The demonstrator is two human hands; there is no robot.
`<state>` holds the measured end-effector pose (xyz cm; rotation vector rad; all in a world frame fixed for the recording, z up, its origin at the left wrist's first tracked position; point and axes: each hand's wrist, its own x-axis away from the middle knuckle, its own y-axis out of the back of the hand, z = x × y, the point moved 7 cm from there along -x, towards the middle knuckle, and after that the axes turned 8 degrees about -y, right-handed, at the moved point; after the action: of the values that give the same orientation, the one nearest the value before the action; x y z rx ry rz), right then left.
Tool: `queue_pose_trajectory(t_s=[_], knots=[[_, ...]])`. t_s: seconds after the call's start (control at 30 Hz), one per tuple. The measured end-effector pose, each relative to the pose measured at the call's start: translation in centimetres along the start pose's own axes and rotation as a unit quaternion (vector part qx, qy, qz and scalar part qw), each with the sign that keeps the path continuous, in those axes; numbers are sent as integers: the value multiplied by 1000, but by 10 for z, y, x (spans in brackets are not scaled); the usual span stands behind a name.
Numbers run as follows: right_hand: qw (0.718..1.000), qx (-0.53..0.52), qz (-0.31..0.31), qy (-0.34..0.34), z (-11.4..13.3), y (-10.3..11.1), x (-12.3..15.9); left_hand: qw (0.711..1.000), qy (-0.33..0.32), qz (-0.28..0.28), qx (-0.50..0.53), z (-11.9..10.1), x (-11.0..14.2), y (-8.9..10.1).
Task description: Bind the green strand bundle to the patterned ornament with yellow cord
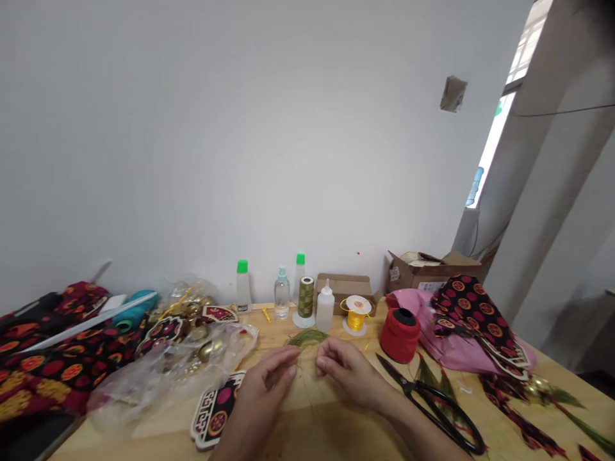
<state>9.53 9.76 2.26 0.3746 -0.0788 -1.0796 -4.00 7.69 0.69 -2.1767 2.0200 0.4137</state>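
Note:
My left hand (pixel 269 381) is low in the middle of the head view, its thumb and fingertips brought close together. My right hand (pixel 348 371) faces it a short gap away, fingers curled against the thumb in a pinch. Anything between the fingers of either hand is too fine to make out. Just beyond the fingertips lies a curved bundle of green thread (pixel 310 337). Beside my left forearm is a dark patterned ornament with a pale border (pixel 216 413). Black-handled scissors (pixel 432 400) lie by my right forearm, blades toward the back.
Along the wall stand a green thread spool (pixel 306 298), a white squeeze bottle (pixel 325 308), a clear bottle (pixel 282 298) and a yellow cord spool (pixel 356 316). A red thread cone (pixel 400 335) stands right. Plastic bags with bells (pixel 177 368) and patterned cloth (pixel 38 358) fill the left.

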Motion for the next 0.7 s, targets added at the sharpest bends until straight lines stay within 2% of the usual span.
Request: queue_pose_trajectory(t_s=[0.07, 0.13, 0.2, 0.3, 0.47, 0.63, 0.7], knots=[[996, -83, -19, -9, -2, -2, -3, 992, 85, -6, 88, 8, 3, -5], [994, -100, -48, -19, -3, 2, -5, 985, 113, -17, 132, 9, 5, -7], [993, -93, -63, -27, -3, 7, -5, 984, 103, -25, 140, 6, 5, -8], [991, -115, -53, -38, -5, 11, -5, 988, 92, -12, 122, 4, 6, -10], [971, -238, -7, -28, -2, -7, -3, 979, 80, 93, 164, 7, 11, -30], [959, -282, 13, -11, 6, -21, 0, 945, 147, 47, 287, 15, 18, -32], [958, -286, 22, -9, 9, -22, 1, 933, 152, 50, 324, 11, 18, -34]])
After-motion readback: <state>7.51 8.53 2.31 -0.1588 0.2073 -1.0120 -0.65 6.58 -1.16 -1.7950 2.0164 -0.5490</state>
